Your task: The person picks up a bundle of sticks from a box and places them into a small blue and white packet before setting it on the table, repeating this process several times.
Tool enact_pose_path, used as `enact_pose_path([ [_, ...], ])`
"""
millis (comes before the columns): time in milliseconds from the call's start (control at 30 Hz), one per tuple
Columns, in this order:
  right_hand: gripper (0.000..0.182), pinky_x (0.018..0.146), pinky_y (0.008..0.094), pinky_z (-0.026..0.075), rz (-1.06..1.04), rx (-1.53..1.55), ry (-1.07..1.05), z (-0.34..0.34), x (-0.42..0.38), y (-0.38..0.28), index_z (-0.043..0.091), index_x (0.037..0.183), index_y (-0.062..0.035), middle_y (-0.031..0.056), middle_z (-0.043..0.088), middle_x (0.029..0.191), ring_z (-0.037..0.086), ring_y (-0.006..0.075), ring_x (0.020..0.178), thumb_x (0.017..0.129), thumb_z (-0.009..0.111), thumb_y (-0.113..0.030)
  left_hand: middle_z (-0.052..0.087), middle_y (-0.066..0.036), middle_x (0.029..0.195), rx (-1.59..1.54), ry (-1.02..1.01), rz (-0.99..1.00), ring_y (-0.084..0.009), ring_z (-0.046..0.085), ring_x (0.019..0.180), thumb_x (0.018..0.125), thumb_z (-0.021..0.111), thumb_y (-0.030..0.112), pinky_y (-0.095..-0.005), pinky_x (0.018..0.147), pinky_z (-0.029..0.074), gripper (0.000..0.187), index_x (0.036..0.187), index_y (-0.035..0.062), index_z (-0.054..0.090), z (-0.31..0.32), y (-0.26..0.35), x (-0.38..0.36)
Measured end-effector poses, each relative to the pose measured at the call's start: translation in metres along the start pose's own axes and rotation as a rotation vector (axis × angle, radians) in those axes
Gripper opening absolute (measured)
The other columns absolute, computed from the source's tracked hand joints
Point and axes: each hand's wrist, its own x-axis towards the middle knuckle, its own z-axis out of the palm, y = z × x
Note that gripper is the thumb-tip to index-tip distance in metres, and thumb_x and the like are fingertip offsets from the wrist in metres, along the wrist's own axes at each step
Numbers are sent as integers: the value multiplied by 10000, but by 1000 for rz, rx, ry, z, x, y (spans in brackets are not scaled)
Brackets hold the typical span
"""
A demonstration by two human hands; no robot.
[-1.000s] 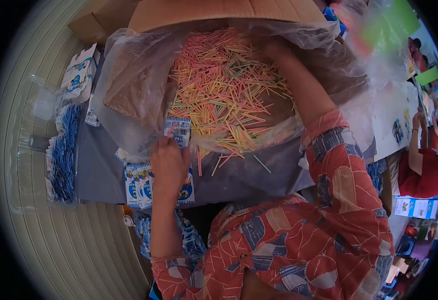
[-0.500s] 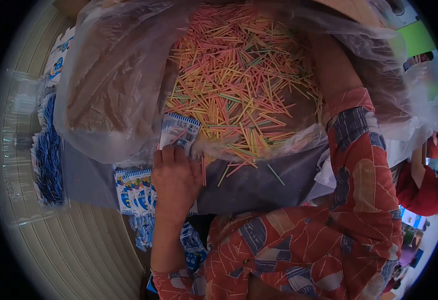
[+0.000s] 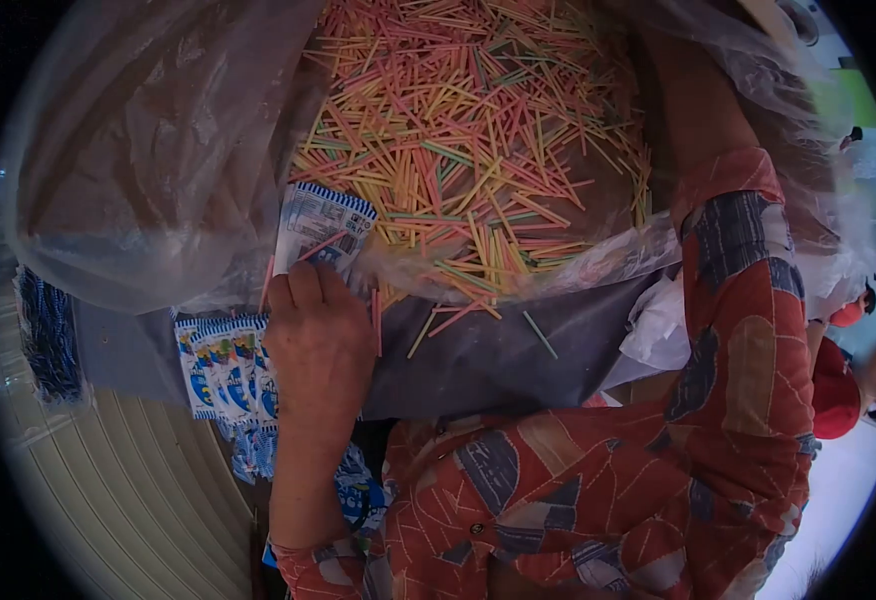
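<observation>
My left hand is closed on the lower end of a white and blue printed packet, which has a striped edge. A pink stick lies across the packet close to my fingertips. Beyond it, a large heap of thin pink, yellow, orange and green sticks rests in a clear plastic bag. My right forearm reaches into the right side of this bag, and the hand at its end is lost in shadow near the top edge.
Several blue and white packets overlap at the left of the grey table edge. A bundle of blue striped wrappers lies farther left. Loose sticks lie outside the bag. A person in a red cap is at the right.
The view has shifted, so the bag, packets and left hand appear lower-left or larger. My left hand keeps its hold on the packet. My right arm still reaches into the bag.
</observation>
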Motion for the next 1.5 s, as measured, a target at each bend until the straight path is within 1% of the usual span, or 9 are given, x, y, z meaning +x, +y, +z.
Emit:
enact_pose_path([
  [267,534,1036,423,405,-94,-146,57,-105,-7,-92,523,1344,-196,71,502,1379,477,256,1253,860,684,-351,531,-166,884,68,33,18,-299,565,811,721,625,70,-340,621,542,221,875,-83,584,9,2,0],
  [567,535,1034,419,407,-197,-280,145,-13,84,62,519,1351,-200,66,504,1377,478,252,1251,862,685,-340,580,-161,899,51,26,-68,-318,595,856,735,624,68,-346,639,550,187,865,-68,622,8,-2,2],
  [733,516,976,459,446,-294,341,217,4,74,81,521,1297,-129,161,542,1292,525,371,1172,863,675,-362,584,-180,911,27,59,-59,-334,588,866,712,644,70,-365,686,542,203,855,-72,629,9,-7,0],
  [967,419,964,461,439,-329,-131,465,0,63,68,549,1236,-122,164,553,1261,521,374,1164,891,632,-345,592,-209,928,-136,72,-98,-364,580,885,697,646,59,-413,768,523,196,833,-82,632,-5,-10,-3],
  [1167,274,721,441,489,-477,132,607,-4,56,59,581,1116,-113,96,637,947,614,285,823,922,608,-306,598,-187,819,-267,133,-132,-361,584,802,714,619,13,-448,735,490,54,754,-22,632,-7,-17,-2],
  [1233,289,636,325,470,38,1311,395,-45,13,-6,581,1157,-65,25,565,731,527,180,668,976,559,-289,595,-174,750,-342,171,-154,-360,584,772,748,587,-1,-467,710,467,40,727,-22,614,-11,-23,1],
  [1367,222,447,250,362,48,1574,235,-76,-27,-48,597,1068,-96,-15,476,624,445,101,487,959,595,-290,615,-140,735,-454,319,-154,-362,570,764,710,617,-3,-451,714,477,21,694,4,629,-28,-23,-1],
  [1433,242,442,257,355,-108,2095,-319,-79,-39,-51,612,1067,-85,-29,447,593,429,103,479,967,584,-304,613,-134,721,-495,361,-165,-363,568,764,715,609,-4,-451,712,471,27,697,-2,629,-33,-18,-2],
  [1500,240,434,252,337,-10,2059,-244,-83,-58,-74,621,1058,-81,-38,443,587,412,89,473,969,582,-300,626,-135,759,-301,473,-30,-343,586,762,722,604,14,-429,695,495,42,716,0,643,-26,-14,-4],
])
